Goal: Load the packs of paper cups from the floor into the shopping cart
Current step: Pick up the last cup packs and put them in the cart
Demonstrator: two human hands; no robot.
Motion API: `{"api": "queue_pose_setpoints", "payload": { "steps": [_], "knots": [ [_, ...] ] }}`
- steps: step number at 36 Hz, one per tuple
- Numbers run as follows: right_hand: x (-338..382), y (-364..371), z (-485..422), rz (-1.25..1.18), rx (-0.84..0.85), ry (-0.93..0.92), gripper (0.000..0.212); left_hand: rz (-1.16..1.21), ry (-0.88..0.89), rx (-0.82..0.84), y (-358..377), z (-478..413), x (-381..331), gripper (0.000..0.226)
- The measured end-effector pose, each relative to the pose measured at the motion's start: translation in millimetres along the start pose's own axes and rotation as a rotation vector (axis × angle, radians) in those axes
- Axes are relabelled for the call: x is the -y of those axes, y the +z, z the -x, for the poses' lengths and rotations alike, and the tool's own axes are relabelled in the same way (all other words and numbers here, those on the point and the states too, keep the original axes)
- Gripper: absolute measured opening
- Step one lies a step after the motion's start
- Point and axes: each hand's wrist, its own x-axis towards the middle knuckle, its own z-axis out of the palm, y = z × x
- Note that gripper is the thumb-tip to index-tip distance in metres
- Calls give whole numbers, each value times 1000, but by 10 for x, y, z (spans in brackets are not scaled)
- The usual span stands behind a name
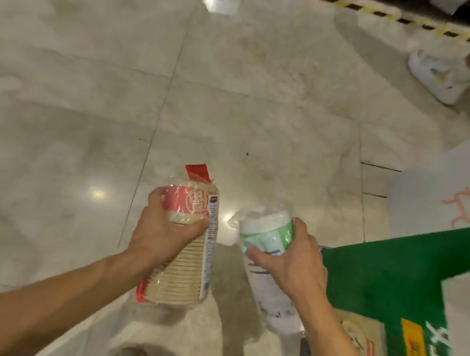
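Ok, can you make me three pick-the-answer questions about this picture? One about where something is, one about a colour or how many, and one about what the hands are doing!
1. Where is the green shopping cart?
A. on the person's right
B. on the person's left
C. far across the floor

2. How many packs of paper cups are held?
A. one
B. two
C. four

3. What is the left hand doing?
A. lying flat on the floor
B. hanging empty
C. gripping the red-labelled clear-wrapped cup pack

Answers:
1 A: the cart's green rim fills the lower right.
2 B: the right hand grips the green-and-white wrapped cup pack, the left the red one.
3 C: its fingers wrap the pack's top.
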Motion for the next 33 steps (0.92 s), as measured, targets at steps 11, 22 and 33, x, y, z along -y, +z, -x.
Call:
{"api": "queue_pose_setpoints", "payload": {
  "steps": [11,22,33],
  "knots": [
    [2691,-2871,2089,-191,-25,-231,121,176,33,-239,-2859,2440,-2603,100],
    [5272,-3422,4121,-111,84,-672,121,366,100,-612,-5255,4510,-2922,112],
    [6755,-2263,6059,-76,329,-1120,124,522,-22,-1048,-6619,6136,-1715,124]
  ]
}}
